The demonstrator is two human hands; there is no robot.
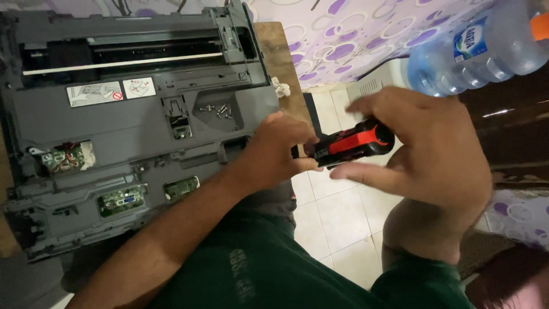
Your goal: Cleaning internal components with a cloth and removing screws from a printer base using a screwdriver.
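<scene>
Opened grey printer at left; red-and-black screwdriver handle held between both hands, off the printer's right edge.
Left hand pinches the handle's black end; right hand cups its red butt, fingers loose. Handle looks light, rigid, ribbed for grip; best taken round the thick red middle. Loose screws lie on the printer.

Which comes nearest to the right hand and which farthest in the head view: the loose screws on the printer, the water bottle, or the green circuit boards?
From the right hand, which grips the red and black screwdriver:
1. Water bottle, above it at upper right.
2. Loose screws, to the left in a recess of the opened printer.
3. Green circuit boards, farthest, along the printer's lower left edge.
</scene>
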